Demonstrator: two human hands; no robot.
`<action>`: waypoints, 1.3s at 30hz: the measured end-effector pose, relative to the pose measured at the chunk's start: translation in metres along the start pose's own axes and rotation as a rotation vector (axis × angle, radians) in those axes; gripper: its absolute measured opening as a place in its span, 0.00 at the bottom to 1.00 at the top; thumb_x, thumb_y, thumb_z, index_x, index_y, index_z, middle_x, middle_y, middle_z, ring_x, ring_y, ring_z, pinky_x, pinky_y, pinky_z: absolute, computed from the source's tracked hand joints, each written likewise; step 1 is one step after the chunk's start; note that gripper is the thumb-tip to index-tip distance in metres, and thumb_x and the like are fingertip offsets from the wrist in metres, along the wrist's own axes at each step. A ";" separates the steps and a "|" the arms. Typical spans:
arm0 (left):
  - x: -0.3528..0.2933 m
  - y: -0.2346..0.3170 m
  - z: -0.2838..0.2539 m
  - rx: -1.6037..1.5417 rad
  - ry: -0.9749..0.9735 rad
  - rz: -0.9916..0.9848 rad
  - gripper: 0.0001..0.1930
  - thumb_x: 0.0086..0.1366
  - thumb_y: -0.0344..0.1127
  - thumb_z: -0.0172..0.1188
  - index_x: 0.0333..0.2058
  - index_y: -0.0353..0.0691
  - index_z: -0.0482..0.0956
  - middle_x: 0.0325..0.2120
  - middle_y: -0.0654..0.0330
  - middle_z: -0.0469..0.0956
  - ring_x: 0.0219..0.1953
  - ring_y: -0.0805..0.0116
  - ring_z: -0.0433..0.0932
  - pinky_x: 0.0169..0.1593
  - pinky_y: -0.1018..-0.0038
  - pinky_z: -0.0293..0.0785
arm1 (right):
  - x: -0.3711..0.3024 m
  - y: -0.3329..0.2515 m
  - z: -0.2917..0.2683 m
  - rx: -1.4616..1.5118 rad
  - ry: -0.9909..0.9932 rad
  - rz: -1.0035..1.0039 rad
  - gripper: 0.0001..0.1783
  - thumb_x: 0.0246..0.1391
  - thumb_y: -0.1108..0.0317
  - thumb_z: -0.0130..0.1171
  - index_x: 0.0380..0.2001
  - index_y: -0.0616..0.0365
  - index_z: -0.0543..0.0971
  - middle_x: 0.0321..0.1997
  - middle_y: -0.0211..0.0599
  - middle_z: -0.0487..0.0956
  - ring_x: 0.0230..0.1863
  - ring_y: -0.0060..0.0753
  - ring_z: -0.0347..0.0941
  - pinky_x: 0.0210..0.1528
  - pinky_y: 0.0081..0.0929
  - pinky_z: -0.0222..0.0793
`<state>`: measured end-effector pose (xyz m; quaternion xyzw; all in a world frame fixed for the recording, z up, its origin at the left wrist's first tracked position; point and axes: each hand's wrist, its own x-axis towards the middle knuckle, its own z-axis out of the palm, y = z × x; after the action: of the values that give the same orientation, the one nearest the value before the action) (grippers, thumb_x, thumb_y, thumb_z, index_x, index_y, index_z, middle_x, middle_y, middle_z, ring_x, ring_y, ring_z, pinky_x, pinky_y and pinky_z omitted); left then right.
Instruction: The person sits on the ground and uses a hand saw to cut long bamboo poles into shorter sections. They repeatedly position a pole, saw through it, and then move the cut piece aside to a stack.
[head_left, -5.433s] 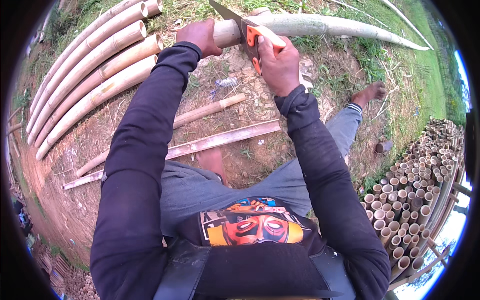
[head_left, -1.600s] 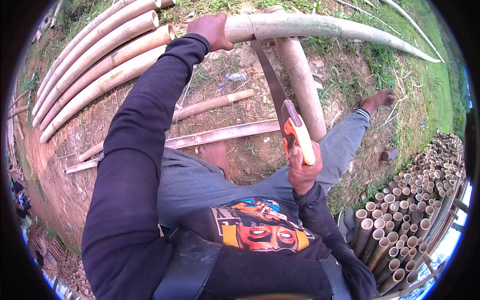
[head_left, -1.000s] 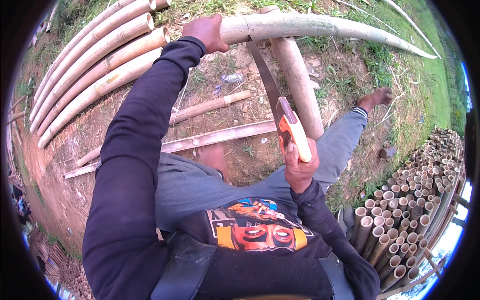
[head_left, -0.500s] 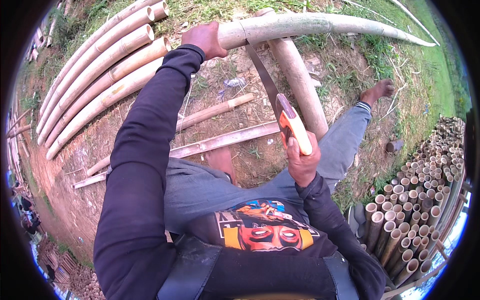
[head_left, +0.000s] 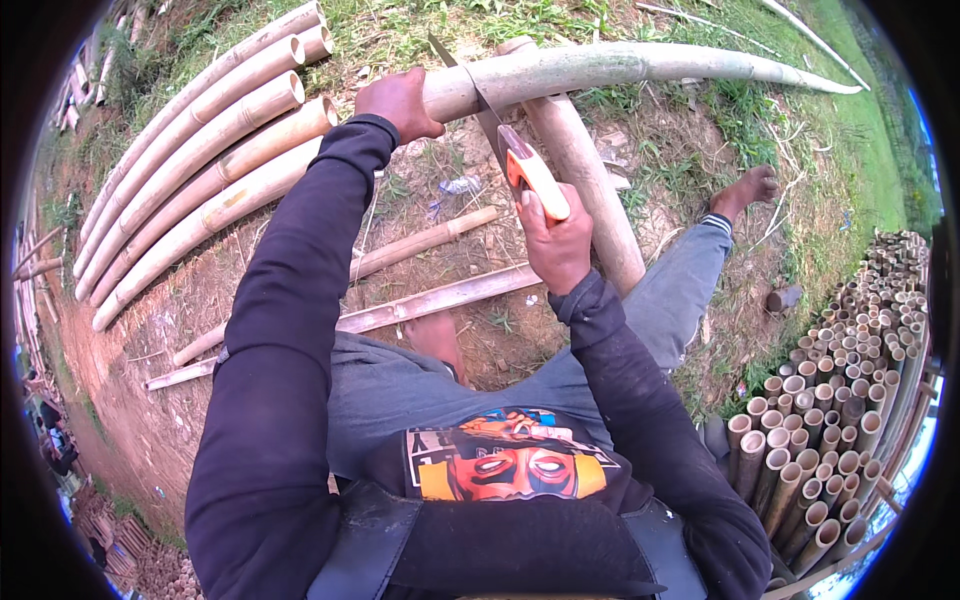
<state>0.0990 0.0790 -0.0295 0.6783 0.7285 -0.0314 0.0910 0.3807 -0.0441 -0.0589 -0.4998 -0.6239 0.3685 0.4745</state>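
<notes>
A long pale bamboo pole (head_left: 600,68) lies across the far side, propped on a thick bamboo support (head_left: 590,180) that slants up from the ground. My left hand (head_left: 398,105) is wrapped round the pole's left end. The right hand (head_left: 558,238) grips the orange and cream handle of a hand saw (head_left: 490,120). Its blade crosses the pole just right of my left hand, and the tip sticks out beyond the far side. How deep the blade sits in the bamboo, I cannot tell.
Several cut bamboo poles (head_left: 230,125) lie side by side at the left. A split bamboo length (head_left: 440,298) and a thinner bamboo piece (head_left: 425,243) rest before my legs. Many short bamboo tubes (head_left: 800,440) stand bundled at the right. My bare foot (head_left: 745,190) is on the grass.
My right hand has pushed the saw forward and to the left, so the blade tip now shows past the pole. The left hand keeps its hold with the pole.
</notes>
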 end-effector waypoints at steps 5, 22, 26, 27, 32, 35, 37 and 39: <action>0.004 -0.008 0.017 -0.019 0.034 0.037 0.39 0.48 0.57 0.78 0.54 0.40 0.79 0.45 0.47 0.87 0.47 0.47 0.88 0.52 0.54 0.84 | -0.114 -0.029 -0.080 -0.088 -0.037 0.064 0.10 0.66 0.75 0.65 0.48 0.68 0.80 0.38 0.41 0.87 0.36 0.27 0.85 0.40 0.26 0.80; 0.003 -0.011 0.023 -0.038 0.036 0.041 0.37 0.49 0.57 0.77 0.54 0.43 0.78 0.44 0.50 0.87 0.46 0.47 0.88 0.51 0.52 0.84 | -0.120 -0.014 -0.085 -0.041 -0.046 0.048 0.14 0.71 0.68 0.63 0.52 0.67 0.77 0.32 0.31 0.81 0.24 0.14 0.74 0.25 0.17 0.70; 0.002 -0.010 0.022 -0.036 0.016 0.019 0.39 0.48 0.57 0.77 0.56 0.43 0.78 0.45 0.50 0.87 0.47 0.48 0.88 0.51 0.52 0.84 | -0.021 -0.001 -0.013 0.063 -0.038 0.118 0.10 0.67 0.72 0.68 0.45 0.66 0.79 0.33 0.36 0.86 0.35 0.20 0.82 0.38 0.24 0.78; 0.003 -0.009 0.018 -0.037 0.018 0.023 0.40 0.48 0.57 0.77 0.57 0.43 0.77 0.45 0.50 0.87 0.47 0.48 0.88 0.51 0.52 0.84 | 0.016 0.008 0.014 0.047 -0.042 0.179 0.10 0.66 0.70 0.69 0.43 0.63 0.79 0.30 0.37 0.85 0.30 0.20 0.80 0.34 0.25 0.76; -0.002 0.000 0.000 -0.024 -0.057 0.003 0.43 0.48 0.59 0.79 0.58 0.39 0.77 0.48 0.48 0.86 0.51 0.48 0.87 0.56 0.55 0.82 | 0.062 0.021 0.049 -0.037 -0.045 0.080 0.17 0.67 0.59 0.69 0.45 0.63 0.80 0.30 0.44 0.86 0.31 0.30 0.84 0.37 0.34 0.79; -0.001 0.002 -0.002 -0.006 -0.065 -0.015 0.45 0.48 0.61 0.79 0.59 0.39 0.77 0.48 0.48 0.86 0.50 0.47 0.87 0.55 0.54 0.83 | -0.019 0.002 -0.011 0.029 -0.089 0.101 0.12 0.66 0.69 0.69 0.46 0.63 0.79 0.31 0.41 0.84 0.31 0.28 0.83 0.36 0.30 0.78; 0.000 -0.001 0.002 -0.014 -0.038 0.020 0.45 0.48 0.60 0.79 0.59 0.39 0.77 0.47 0.47 0.86 0.49 0.47 0.87 0.54 0.55 0.84 | -0.078 -0.014 -0.054 -0.043 -0.072 0.121 0.12 0.64 0.73 0.68 0.47 0.64 0.79 0.33 0.39 0.84 0.32 0.27 0.83 0.36 0.28 0.78; 0.001 -0.003 0.006 -0.026 -0.039 0.017 0.44 0.48 0.60 0.78 0.58 0.39 0.77 0.47 0.48 0.86 0.48 0.47 0.87 0.53 0.55 0.84 | -0.099 -0.022 -0.071 0.018 -0.020 -0.006 0.13 0.64 0.73 0.69 0.47 0.65 0.78 0.35 0.40 0.85 0.32 0.28 0.84 0.36 0.28 0.79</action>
<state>0.0961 0.0790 -0.0359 0.6824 0.7212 -0.0345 0.1142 0.4480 -0.1467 -0.0406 -0.4901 -0.6269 0.3777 0.4735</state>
